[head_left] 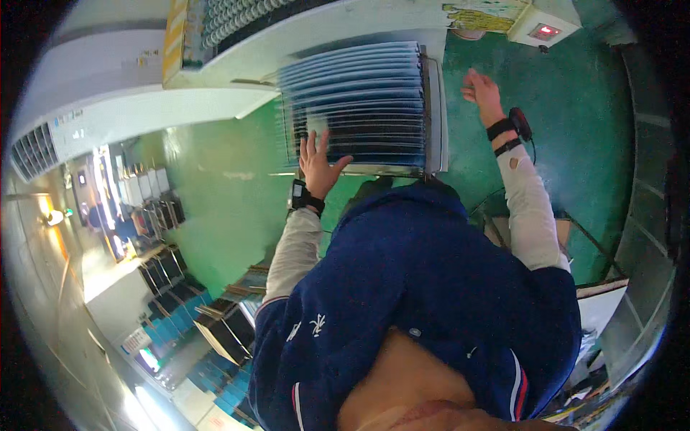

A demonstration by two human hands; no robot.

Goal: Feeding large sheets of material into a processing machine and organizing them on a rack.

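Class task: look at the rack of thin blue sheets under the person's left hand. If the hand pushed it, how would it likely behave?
The rack holds many close-packed sheets, so it is probably heavy and slow to budge. Single sheets look thin, so they may flex under the left hand. The sheets sit on edge, so one might tip if pulled free.

Two bare hands show: the left hand [318,161] at centre frame and the right hand [482,92] at upper right, each above one black wristband, two in all. One rack [434,115] of blue sheets [359,93], too many and too blurred to count, fills the upper middle. One white box [544,21] with a red display sits at top right.
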